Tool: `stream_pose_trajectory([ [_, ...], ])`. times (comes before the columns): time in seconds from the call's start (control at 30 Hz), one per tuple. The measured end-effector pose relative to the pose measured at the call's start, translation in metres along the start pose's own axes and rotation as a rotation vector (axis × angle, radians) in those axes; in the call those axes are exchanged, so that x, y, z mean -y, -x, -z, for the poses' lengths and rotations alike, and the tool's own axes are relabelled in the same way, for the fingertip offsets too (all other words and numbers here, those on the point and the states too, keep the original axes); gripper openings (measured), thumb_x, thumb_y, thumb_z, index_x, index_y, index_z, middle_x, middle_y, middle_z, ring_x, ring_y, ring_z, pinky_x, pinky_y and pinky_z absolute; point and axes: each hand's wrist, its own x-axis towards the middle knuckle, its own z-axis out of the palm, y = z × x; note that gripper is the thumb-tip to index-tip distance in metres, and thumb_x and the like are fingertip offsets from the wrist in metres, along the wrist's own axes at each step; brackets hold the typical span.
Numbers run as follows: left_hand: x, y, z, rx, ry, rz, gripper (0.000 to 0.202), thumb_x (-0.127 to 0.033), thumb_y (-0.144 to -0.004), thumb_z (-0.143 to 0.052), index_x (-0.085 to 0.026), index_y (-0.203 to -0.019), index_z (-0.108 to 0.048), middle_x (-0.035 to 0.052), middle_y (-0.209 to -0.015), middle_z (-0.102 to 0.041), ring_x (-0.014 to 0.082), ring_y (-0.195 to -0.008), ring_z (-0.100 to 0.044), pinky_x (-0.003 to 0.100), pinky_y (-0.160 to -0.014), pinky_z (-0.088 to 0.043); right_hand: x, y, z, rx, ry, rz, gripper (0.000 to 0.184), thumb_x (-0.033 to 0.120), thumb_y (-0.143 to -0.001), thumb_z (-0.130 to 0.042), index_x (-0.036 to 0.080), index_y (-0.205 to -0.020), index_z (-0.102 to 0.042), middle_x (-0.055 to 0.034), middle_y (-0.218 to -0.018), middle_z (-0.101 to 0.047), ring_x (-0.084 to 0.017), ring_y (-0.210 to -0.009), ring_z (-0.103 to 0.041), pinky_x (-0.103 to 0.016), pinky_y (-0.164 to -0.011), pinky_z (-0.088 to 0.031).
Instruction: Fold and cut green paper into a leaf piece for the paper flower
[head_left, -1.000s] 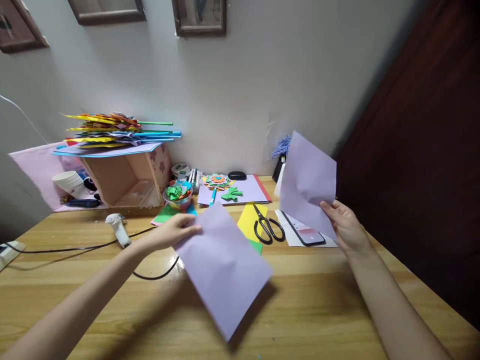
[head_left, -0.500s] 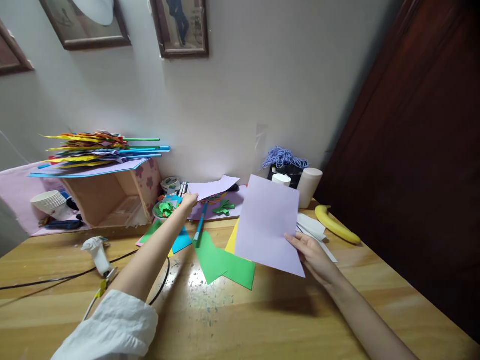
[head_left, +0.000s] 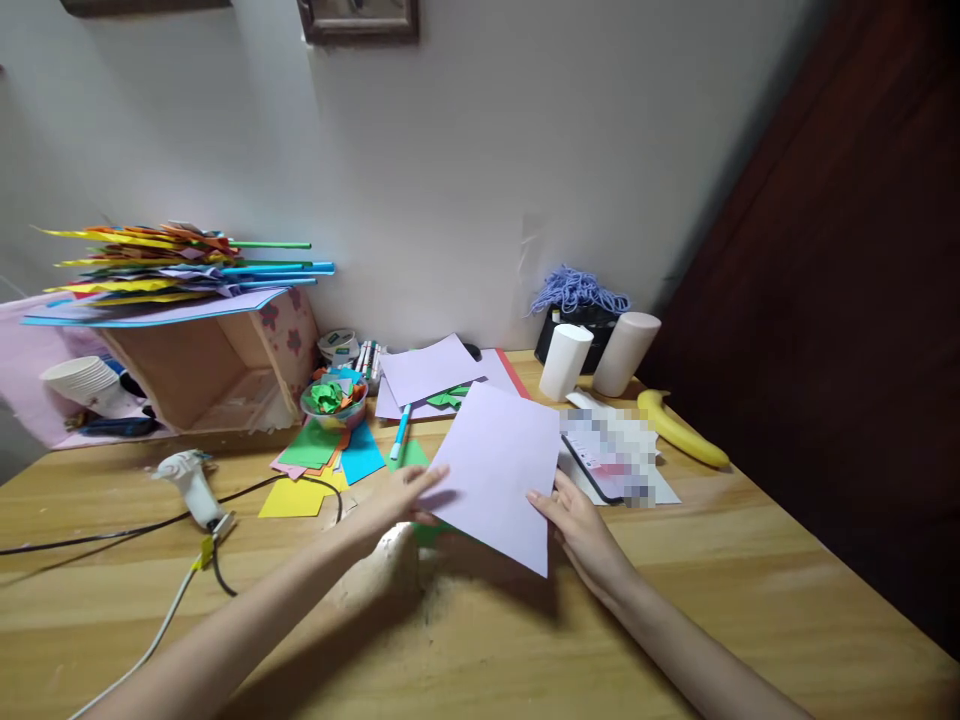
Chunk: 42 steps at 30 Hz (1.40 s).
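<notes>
A plain lavender sheet of paper (head_left: 499,465) is held tilted above the table. My right hand (head_left: 581,525) pinches its right edge, thumb on top and fingers behind. At the sheet's left edge is my left hand (head_left: 397,500), slightly blurred, its fingers apart; one finger reaches over the paper and casts a shadow on it. Under and behind the held sheet, green paper (head_left: 409,455) shows in part. Another lavender sheet (head_left: 435,370) lies farther back on a pile, with a blue marker (head_left: 401,432) in front of it.
Left of the papers stand a bowl of green and orange scraps (head_left: 334,400), blue paper (head_left: 361,452) and a white glue gun (head_left: 191,485) with cables. On the right are a phone (head_left: 600,455), a banana (head_left: 679,430) and white cylinders (head_left: 566,362). An open box (head_left: 289,345) carries stacked paper crafts.
My left hand has let go of the other lavender sheet, which now lies on the back pile, and has come to the held sheet. My right hand has moved left with its sheet.
</notes>
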Motion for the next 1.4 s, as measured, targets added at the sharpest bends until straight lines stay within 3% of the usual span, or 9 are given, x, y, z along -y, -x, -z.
stream_pose_trajectory([
  [0.13, 0.019, 0.034, -0.007, 0.013, 0.077, 0.044, 0.042, -0.039, -0.065, -0.067, -0.014, -0.096, -0.053, 0.0081, -0.097, -0.065, 0.0210, -0.083, -0.063, 0.029, -0.068, -0.050, -0.010, -0.002, -0.009, 0.042, 0.104, -0.043, 0.050, 0.045, -0.072, -0.061, 0.021, -0.115, -0.050, -0.0080, -0.108, -0.065, -0.025, -0.098, -0.060, -0.038, -0.084, -0.048],
  [0.3, 0.037, 0.053, -0.016, 0.325, 0.209, 0.114, 0.039, -0.045, -0.069, -0.061, -0.014, -0.088, -0.051, 0.0085, -0.077, -0.068, 0.0157, -0.059, -0.063, 0.028, -0.059, -0.047, -0.017, -0.015, -0.012, 0.048, 0.385, -0.064, 0.049, 0.037, -0.077, -0.052, 0.023, -0.123, -0.044, -0.0060, -0.111, -0.063, -0.024, -0.098, -0.061, -0.038, -0.082, -0.049],
  [0.43, 0.048, 0.062, -0.010, 0.470, -0.101, 0.280, 0.058, -0.062, -0.079, -0.031, -0.014, -0.057, -0.053, 0.0088, -0.055, -0.063, 0.0147, -0.040, -0.054, 0.029, -0.049, -0.041, -0.019, -0.020, -0.017, 0.112, 0.751, 0.088, 0.050, 0.027, -0.081, -0.045, 0.025, -0.131, -0.039, -0.0054, -0.128, -0.052, -0.023, -0.116, -0.050, -0.040, -0.097, -0.039],
  [0.6, 0.064, 0.063, 0.007, -0.157, -0.769, -0.086, 0.060, -0.059, -0.084, -0.022, -0.019, -0.047, -0.050, 0.0079, -0.052, -0.060, 0.0207, -0.054, -0.057, 0.031, -0.060, -0.038, -0.025, -0.013, -0.026, 0.256, 1.041, 0.358, 0.051, 0.019, -0.083, -0.038, 0.029, -0.134, -0.035, -0.0012, -0.134, -0.046, -0.022, -0.122, -0.044, -0.041, -0.102, -0.034],
  [0.7, 0.072, 0.059, 0.015, -0.296, -0.880, -0.213, 0.044, -0.051, -0.085, -0.031, -0.021, -0.062, -0.053, 0.0068, -0.067, -0.064, 0.0224, -0.065, -0.058, 0.029, -0.057, -0.032, -0.028, -0.010, -0.026, 0.197, 1.012, 0.354, 0.043, 0.022, -0.084, -0.041, 0.027, -0.126, -0.046, -0.0031, -0.125, -0.055, -0.023, -0.114, -0.051, -0.039, -0.098, -0.038],
  [0.9, 0.069, 0.061, 0.019, -0.306, -0.515, -0.261, 0.039, -0.048, -0.088, -0.028, -0.020, -0.085, -0.054, 0.0025, -0.076, -0.062, 0.0174, -0.070, -0.056, 0.027, -0.062, -0.036, -0.021, -0.012, -0.023, -0.156, 0.404, 0.069, 0.033, 0.036, -0.074, -0.061, 0.020, -0.103, -0.055, -0.0060, -0.094, -0.068, -0.020, -0.081, -0.064, -0.029, -0.072, -0.051],
  [1.1, 0.065, 0.070, 0.005, 0.105, -0.136, -0.249, 0.039, -0.048, -0.083, -0.044, -0.016, -0.096, -0.060, 0.0057, -0.088, -0.065, 0.0171, -0.078, -0.057, 0.027, -0.069, -0.042, -0.029, -0.004, -0.041, -0.322, -0.063, 0.079, 0.042, 0.031, -0.066, -0.070, 0.021, -0.103, -0.053, -0.0039, -0.101, -0.066, -0.017, -0.088, -0.062, -0.026, -0.074, -0.051],
  [1.23, 0.069, 0.066, -0.004, 0.155, 0.193, -0.238, 0.037, -0.045, -0.082, -0.048, -0.014, -0.098, -0.061, 0.0078, -0.098, -0.065, 0.0199, -0.088, -0.057, 0.031, -0.079, -0.043, -0.038, 0.005, -0.047, -0.228, 0.068, 0.021, 0.043, 0.033, -0.069, -0.068, 0.018, -0.106, -0.054, -0.0079, -0.109, -0.064, -0.022, -0.097, -0.060, -0.031, -0.080, -0.050],
  [1.4, 0.074, 0.058, -0.001, 0.165, 0.461, -0.138, 0.035, -0.041, -0.085, -0.045, -0.011, -0.091, -0.063, 0.0088, -0.093, -0.067, 0.0210, -0.087, -0.061, 0.037, -0.087, -0.043, -0.037, 0.012, -0.040, -0.081, 0.649, 0.083, 0.033, 0.038, -0.081, -0.052, 0.012, -0.100, -0.059, -0.0126, -0.098, -0.067, -0.027, -0.095, -0.060, -0.038, -0.085, -0.047],
])
